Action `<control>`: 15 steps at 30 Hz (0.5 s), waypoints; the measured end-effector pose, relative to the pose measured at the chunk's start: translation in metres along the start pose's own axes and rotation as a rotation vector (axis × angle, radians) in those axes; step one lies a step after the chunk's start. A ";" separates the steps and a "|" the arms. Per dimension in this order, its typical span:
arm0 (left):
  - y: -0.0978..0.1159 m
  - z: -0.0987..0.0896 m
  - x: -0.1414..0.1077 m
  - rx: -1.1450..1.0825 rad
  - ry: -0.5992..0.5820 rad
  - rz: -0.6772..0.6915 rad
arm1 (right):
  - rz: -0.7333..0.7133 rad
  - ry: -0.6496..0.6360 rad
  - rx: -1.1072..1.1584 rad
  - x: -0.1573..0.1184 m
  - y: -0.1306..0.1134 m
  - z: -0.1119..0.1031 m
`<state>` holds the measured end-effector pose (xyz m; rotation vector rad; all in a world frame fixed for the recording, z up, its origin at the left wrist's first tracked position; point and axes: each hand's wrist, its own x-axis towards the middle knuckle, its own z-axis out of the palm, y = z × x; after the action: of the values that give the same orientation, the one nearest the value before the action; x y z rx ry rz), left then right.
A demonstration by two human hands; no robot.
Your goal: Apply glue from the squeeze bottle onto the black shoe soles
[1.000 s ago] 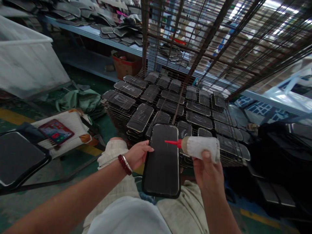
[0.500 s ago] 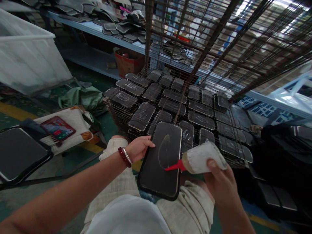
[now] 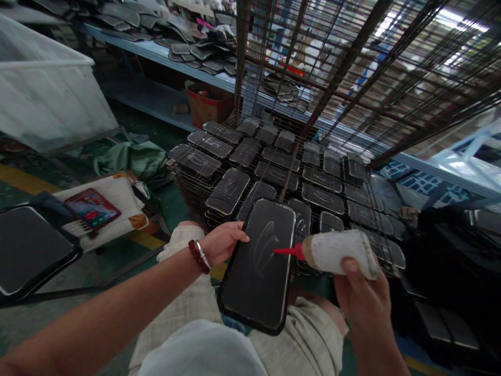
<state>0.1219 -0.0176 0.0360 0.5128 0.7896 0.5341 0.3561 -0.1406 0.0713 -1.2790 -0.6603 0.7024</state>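
At left we see a red-edged device [image 3: 93, 208] lying on a pale stool [image 3: 126, 201]. Centrally, the left hand [image 3: 224, 243] grips the left edge of a black panel [image 3: 252, 295], which we find above the lap [image 3: 313, 339], before a loaded wire rack [image 3: 187, 190]. Rightward, the right hand [image 3: 364, 295] grasps a white bottle [image 3: 338, 249], its red nozzle [image 3: 289, 251] over the panel's curved streaks [image 3: 256, 250].

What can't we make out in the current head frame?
All in the head view:
Left hand: fingers under the black, rounded rectangular panel, hidden by it.
Right hand: grip behind the white cylindrical bottle, hidden by it.
Red pointed nozzle: tip contact with the panel, too small to tell.
Red-framed screen device: display text, too small and blurred.
White rectangular bin: cut off by left edge.
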 end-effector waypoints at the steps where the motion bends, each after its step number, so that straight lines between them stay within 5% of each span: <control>1: 0.001 0.000 0.000 0.000 0.001 -0.004 | -0.024 0.033 -0.006 0.002 0.000 -0.001; 6: 0.005 -0.005 0.004 -0.032 0.037 0.009 | 0.251 -0.127 0.091 -0.008 0.007 0.008; 10: 0.004 -0.012 0.014 -0.029 0.079 0.032 | 0.503 0.027 0.402 0.005 0.012 0.026; 15: -0.006 -0.018 0.024 0.032 0.085 0.022 | 0.294 0.255 0.750 0.055 -0.012 0.020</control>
<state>0.1239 -0.0031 0.0085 0.5314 0.8751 0.5674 0.3766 -0.0871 0.0894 -0.7431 0.0265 0.8960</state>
